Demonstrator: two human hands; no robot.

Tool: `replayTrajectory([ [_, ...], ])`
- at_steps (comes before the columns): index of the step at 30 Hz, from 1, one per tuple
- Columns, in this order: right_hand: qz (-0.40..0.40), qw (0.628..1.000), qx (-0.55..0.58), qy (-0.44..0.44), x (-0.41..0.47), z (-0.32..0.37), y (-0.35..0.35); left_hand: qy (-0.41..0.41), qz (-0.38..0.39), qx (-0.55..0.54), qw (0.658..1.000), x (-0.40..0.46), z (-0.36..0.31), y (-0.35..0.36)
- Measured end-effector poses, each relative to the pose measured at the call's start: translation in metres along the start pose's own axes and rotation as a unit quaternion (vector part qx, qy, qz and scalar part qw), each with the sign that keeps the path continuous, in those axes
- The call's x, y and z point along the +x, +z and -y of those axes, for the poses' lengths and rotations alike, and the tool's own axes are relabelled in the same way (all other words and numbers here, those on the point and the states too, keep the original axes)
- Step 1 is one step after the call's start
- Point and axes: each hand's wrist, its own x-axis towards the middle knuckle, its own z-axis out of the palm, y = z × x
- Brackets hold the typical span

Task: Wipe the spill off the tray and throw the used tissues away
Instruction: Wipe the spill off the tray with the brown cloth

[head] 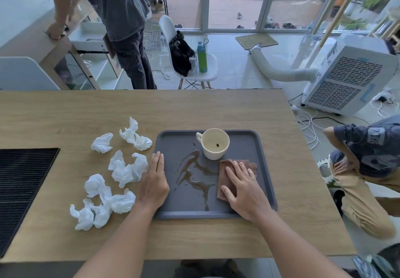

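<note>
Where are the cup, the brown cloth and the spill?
cup [213,147]: head view, on its side wall.
brown cloth [225,169]: head view, bare left part beside the right hand.
spill [195,183]: head view, mid-puddle on the tray.

1. We find no text that we can read anywhere in this view.
2. The crouching person's dark sleeve [375,136] carries a pale patch with marks on it, but we cannot make out any letters.
3. The white air cooler [348,76] bears a blue strip on its side; whatever is printed there is too small for us to read.
4. Small printed sheets [156,38] stand behind the white chair [173,39], and their pattern is too blurred for us to read.
</note>
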Motion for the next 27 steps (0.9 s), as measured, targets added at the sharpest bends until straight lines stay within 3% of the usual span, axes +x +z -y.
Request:
replayTrajectory([
  [10,0.008,0.999,-0.004,0.031,-0.002,0.004,0.003,0.017,0.001,0.080,0.997,0.001,0.009,-0.003],
  [27,0.012,0.997,0.055,0.051,-0.001,0.015,0.007,-0.009,-0.001,0.021,1.000,0.002,0.008,0.008],
])
